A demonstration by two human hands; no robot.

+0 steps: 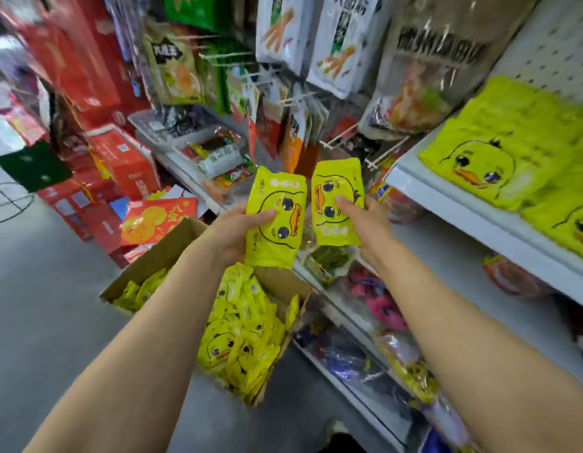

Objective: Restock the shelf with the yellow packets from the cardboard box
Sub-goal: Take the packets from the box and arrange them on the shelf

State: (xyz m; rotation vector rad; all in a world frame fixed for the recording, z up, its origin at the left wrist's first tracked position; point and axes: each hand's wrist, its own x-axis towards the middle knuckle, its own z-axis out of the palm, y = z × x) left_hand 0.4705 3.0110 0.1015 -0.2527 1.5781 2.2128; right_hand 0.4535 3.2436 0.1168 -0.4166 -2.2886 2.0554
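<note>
Head view shows both forearms extended above an open cardboard box (172, 253) standing on the grey floor beside the store shelving. Left hand (233, 230) grips one yellow packet (277, 217) printed with a duck face, thumb lying across the front, fingers curled behind; the packet is held upright, its print turned sideways. Right hand (365, 220) holds a second yellow packet (337, 204) the same way, thumb pressed on its face. The two packets are side by side, edges close, not clearly touching. Both are raised over the far end of the box and level with the lower shelf edge.

Inside the box, more yellow packets (244, 338) lie loosely heaped, some on edge. On the white shelf (473, 220) at right, a stack of identical packets (499, 148) lies flat, duck faces up, near the front lip. Lower shelves hold assorted wrapped snacks, blurred. Hanging snack bags (342, 44) fill the pegs above. Red cartons (126, 158) are piled on the floor at left.
</note>
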